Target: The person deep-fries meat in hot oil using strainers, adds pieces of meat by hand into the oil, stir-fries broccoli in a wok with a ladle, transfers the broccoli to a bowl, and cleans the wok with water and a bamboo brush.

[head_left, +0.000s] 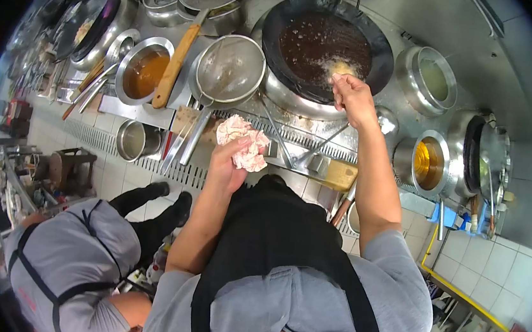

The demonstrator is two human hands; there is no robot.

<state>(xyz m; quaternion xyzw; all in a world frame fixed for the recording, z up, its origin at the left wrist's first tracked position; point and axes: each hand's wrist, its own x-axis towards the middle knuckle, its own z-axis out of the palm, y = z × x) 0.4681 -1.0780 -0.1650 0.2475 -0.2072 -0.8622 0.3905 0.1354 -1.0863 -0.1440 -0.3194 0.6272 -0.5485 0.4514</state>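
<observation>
My left hand [230, 160] is closed around a lumpy clump of pale pink, floury-looking raw meat [243, 139] in front of the stove edge. My right hand [353, 99] reaches over the near right rim of a black wok [382, 55], fingers curled together and pointing down. Dark bubbling oil [309, 45] fills the wok's bottom. Just beyond my right fingertips, a pale yellow piece of food [342, 68] froths at the oil's surface. Whether those fingers still grip anything is hidden.
Left of the wok, a round mesh strainer [229, 69] rests on a pot, beside a bowl of brown liquid [145, 74]. A pot of yellow oil [430, 161] and a steel pot [434, 80] stand at right. A co-worker [77, 263] bends over at lower left.
</observation>
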